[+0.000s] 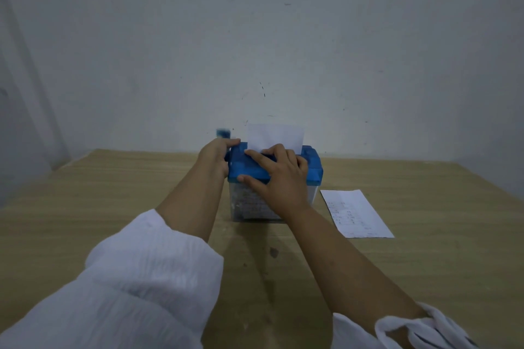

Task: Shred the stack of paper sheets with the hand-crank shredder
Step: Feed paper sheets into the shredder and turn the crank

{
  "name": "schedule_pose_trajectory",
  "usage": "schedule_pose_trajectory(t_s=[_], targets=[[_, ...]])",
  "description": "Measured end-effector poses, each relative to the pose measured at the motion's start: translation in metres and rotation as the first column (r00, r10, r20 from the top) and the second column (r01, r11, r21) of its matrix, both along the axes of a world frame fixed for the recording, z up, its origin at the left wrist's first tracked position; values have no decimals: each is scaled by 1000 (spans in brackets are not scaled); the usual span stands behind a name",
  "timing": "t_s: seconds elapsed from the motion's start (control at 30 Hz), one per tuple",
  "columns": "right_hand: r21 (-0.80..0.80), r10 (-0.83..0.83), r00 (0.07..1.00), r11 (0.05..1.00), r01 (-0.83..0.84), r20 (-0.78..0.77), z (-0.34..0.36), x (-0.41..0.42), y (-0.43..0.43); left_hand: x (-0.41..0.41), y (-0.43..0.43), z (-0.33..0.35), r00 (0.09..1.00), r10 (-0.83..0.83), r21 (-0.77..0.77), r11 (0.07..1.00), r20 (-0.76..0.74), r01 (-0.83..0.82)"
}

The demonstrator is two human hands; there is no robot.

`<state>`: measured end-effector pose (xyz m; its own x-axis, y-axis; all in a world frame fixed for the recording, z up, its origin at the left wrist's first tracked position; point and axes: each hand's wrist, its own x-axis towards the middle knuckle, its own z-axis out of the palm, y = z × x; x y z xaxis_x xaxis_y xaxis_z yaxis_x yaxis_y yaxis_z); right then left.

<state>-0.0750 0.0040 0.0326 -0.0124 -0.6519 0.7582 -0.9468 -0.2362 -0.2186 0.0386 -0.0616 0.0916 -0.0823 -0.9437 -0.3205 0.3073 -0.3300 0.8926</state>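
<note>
A small hand-crank shredder [310, 168] with a blue lid and a clear bin full of shreds stands on the wooden table [113, 195]. A white sheet [276, 136] sticks upright out of the lid's slot. My right hand [276, 176] lies spread over the front of the blue lid, fingers straight, thumb on the lid's front edge. At the shredder's left side my left hand [217, 154] grips the crank, whose blue knob [223, 133] shows blurred above the fingers.
A printed paper sheet [355, 212] lies flat on the table just right of the shredder. A pale wall rises close behind the table's far edge. My white sleeves fill the bottom of the view.
</note>
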Motion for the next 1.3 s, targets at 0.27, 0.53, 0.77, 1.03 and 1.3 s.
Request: schedule_pose_trajectory(t_s=[0.27,0.53,0.77,1.03,1.3], targets=[[32,7,1000,999,-7,8,1,0,1,-5,-3,-11,988,102,-296,946,-118,-133],[98,5,1000,995,-7,17,6,1,4,-1,9,-28,969,247,-560,799,-27,-220],[137,7,1000,990,-6,-9,8,-3,6,32,5,12,623,396,-678,666,675,311],[154,-1,1000,988,3,-15,10,-2,7,37,19,51,-298,482,-197,737,824,647],[169,-4,1000,986,8,-22,11,-2,7,34,50,49,-366,364,-65,779,857,624]])
